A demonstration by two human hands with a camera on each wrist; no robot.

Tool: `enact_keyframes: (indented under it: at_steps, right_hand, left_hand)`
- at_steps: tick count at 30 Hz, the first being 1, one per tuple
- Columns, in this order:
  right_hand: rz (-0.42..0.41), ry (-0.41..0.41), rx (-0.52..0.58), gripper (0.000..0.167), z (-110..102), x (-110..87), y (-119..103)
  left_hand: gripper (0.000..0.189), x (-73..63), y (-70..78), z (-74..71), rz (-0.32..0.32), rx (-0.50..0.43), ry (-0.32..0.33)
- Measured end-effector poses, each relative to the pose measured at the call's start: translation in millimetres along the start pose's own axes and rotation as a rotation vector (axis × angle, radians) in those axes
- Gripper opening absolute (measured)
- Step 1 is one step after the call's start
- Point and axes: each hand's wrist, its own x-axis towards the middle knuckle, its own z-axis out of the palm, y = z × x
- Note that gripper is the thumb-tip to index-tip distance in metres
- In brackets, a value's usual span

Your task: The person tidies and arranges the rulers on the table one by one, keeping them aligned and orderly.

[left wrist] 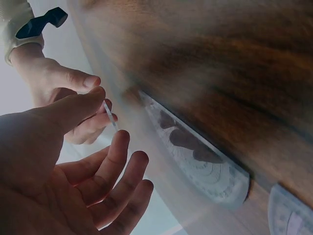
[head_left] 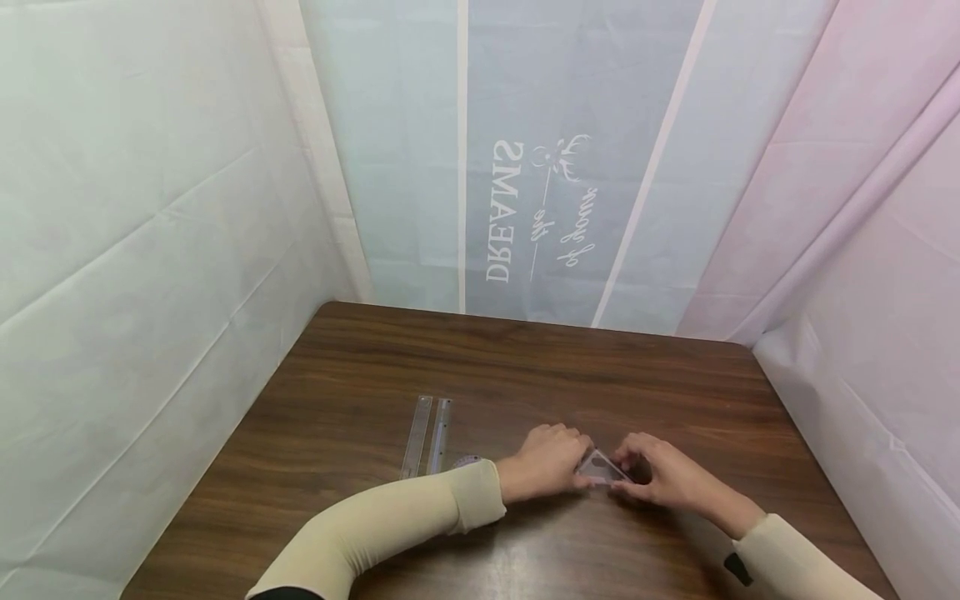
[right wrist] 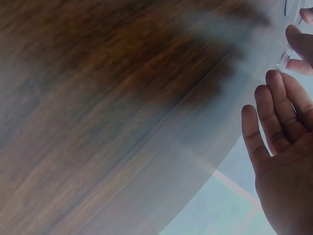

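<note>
A small clear triangular set square is raised between the two hands in the head view. My left hand pinches its left side between thumb and fingers. At its right corner, the thumb and fingers of my right hand grip the edge. From the left wrist view only a thin edge of the set square shows, beyond the thumb of the left hand. In the right wrist view a clear corner shows by the fingertips of the right hand.
A clear protractor lies on the brown wooden table, partly behind the left sleeve in the head view. Left of it lie two clear rulers, an outer ruler and an inner ruler. Fabric curtains surround the table.
</note>
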Motion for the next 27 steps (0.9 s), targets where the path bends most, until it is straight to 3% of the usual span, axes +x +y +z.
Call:
enact_keyframes:
  at_steps: [17,27]
  right_hand:
    - [0.004,-0.012,-0.020,0.032,6,-8.0,1]
    - [-0.009,-0.006,-0.063,0.033,5,-9.4,-1]
  left_hand:
    - [0.044,1.7,9.8,1.6,0.015,0.031,-0.088]
    - [0.046,1.3,15.1,1.7,0.017,0.083,-0.096]
